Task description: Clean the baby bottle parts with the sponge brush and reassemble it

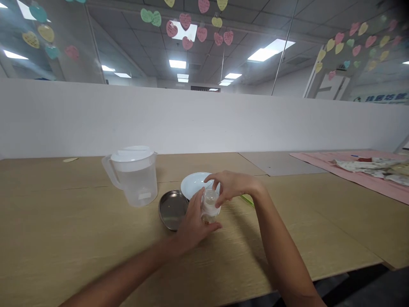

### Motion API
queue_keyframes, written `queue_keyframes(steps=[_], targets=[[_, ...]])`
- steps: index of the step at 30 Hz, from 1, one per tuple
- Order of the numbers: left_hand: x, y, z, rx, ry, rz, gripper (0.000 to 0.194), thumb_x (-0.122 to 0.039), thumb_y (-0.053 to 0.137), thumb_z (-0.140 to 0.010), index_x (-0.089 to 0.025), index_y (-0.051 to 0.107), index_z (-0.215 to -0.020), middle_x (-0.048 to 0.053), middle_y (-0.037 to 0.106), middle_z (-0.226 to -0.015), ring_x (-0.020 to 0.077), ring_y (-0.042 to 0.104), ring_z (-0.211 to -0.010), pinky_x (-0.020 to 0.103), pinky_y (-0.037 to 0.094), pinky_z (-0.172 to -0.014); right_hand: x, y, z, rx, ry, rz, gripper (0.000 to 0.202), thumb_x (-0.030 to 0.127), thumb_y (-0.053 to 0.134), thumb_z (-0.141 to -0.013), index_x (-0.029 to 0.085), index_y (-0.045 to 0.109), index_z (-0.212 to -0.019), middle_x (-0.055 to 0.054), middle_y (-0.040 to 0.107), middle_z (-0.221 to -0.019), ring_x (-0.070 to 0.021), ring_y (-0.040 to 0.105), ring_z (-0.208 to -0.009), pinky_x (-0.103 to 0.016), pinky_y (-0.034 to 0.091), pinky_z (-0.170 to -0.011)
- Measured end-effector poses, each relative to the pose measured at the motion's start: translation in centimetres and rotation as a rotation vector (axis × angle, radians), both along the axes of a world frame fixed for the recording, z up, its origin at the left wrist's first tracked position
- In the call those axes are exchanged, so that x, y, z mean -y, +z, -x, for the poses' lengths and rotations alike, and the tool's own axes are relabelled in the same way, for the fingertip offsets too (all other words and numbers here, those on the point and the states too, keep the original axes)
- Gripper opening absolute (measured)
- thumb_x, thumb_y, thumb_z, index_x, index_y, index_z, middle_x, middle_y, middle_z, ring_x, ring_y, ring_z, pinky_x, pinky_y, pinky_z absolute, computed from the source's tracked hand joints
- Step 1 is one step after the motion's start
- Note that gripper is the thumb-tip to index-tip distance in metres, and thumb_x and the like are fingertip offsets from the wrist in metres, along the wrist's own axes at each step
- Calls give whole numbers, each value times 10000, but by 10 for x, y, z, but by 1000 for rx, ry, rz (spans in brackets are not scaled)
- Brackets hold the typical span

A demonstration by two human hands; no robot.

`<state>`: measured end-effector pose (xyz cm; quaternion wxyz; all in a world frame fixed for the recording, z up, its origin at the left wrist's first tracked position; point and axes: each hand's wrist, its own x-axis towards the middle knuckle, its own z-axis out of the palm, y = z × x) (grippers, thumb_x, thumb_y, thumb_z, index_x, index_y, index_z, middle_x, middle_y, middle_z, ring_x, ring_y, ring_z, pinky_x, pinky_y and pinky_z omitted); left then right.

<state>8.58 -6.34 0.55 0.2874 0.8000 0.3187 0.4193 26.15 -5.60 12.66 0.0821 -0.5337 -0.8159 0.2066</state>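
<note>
Btl [210,208], axis approx. vert., top up, in L hand [193,222]

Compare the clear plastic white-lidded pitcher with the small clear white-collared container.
The pitcher is larger than the container. The pitcher stands untouched; the left hand and right hand surround the container. The pitcher's lid is white; the container's top is clear. Both are partly see-through.

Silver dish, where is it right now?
In the head view, the silver dish sits just left of centre on the table, between the clear pitcher and the left hand.
</note>
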Motion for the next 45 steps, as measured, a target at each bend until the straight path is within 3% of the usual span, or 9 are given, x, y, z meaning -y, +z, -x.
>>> queue_keyframes(steps=[3, 6, 10, 16, 22, 28, 34, 40, 45], targets=[[9, -30, -9, 177, 65, 36, 813, -347, 663, -701, -277, 195, -1362, 108, 329, -1362, 271, 376, -1223, 436, 356, -983, -1, 0, 6, 55, 54, -86, 734, 343, 752, -518, 212, 510, -1198, -43, 610, -955, -158, 578, -736, -236, 441, -613], [14, -38, -11, 208, 54, 63, 715, -293, 608, -757, -276, 209, -1350, 93, 359, -1342, 246, 374, -1231, 423, 325, -1011, 1, -2, 13, 99, 49, -113, 595, 375, 727, -552, 211, 572, -1103, -36, 616, -912, -168, 569, -743, -234, 409, -594], [17, -38, -10, 216, 79, 72, 718, -258, 631, -725, -255, 261, -1341, 87, 407, -1320, 249, 394, -1216, 404, 326, -1008, 7, -15, 13, 20, 75, -165, 339, 395, 653, -643, 208, 636, -925, -25, 624, -833, -167, 557, -727, -231, 381, -568], [12, -35, -11, 246, 50, 177, 651, -266, 600, -736, -233, 324, -1325, 74, 441, -1320, 232, 425, -1197, 357, 374, -966, 8, -66, -3, -317, 9, -380, 523, 462, 690, -615, 241, 578, -1076, -18, 605, -1013, -163, 549, -813, -231, 410, -630], [7, -36, -10, 160, 90, 144, 599, -263, 578, -739, -204, 384, -1302, 68, 533, -1221, 234, 478, -1132, 381, 360, -970, 2, -98, 0, -478, -87, -519, 482, 504, 631, -673, 181, 594, -1029, -14, 616, -805, -114, 492, -596, -232, 404, -573], [8, -37, -9, 129, 56, 181, 602, -315, 535, -777, -207, 336, -1335, 65, 596, -1087, 205, 568, -935, 361, 451, -832, -2, -114, 10, -604, -185, -607, 486, 537, 591, -680, 160, 610, -986, -48, 630, -839, -144, 518, -637, -257, 416, -589], [7, -37, -8, 137, 68, 148, 604, -346, 552, -765, -201, 366, -1322, 60, 609, -1052, 221, 551, -980, 372, 437, -862, -3, -120, 14, -692, -191, -648, 460, 514, 587, -691, 156, 605, -979, -65, 624, -937, -149, 515, -674, -257, 405, -598], [9, -35, -7, 122, 57, 158, 617, -356, 556, -767, -188, 359, -1326, 74, 599, -1077, 230, 540, -1008, 377, 435, -867, -6, -125, 15, -777, -234, -594, 514, 512, 601, -675, 169, 519, -1049, 48, 447, -589, -99, 364, -506, -217, 328, -488], [9, -34, -8, 124, 42, 180, 625, -344, 549, -770, -190, 338, -1337, 73, 581, -1127, 228, 536, -1025, 376, 436, -874, -6, -126, 16, -737, -268, -606, 450, 524, 570, -694, 177, 520, -975, 15, 511, -667, -109, 412, -534, -229, 362, -508]])
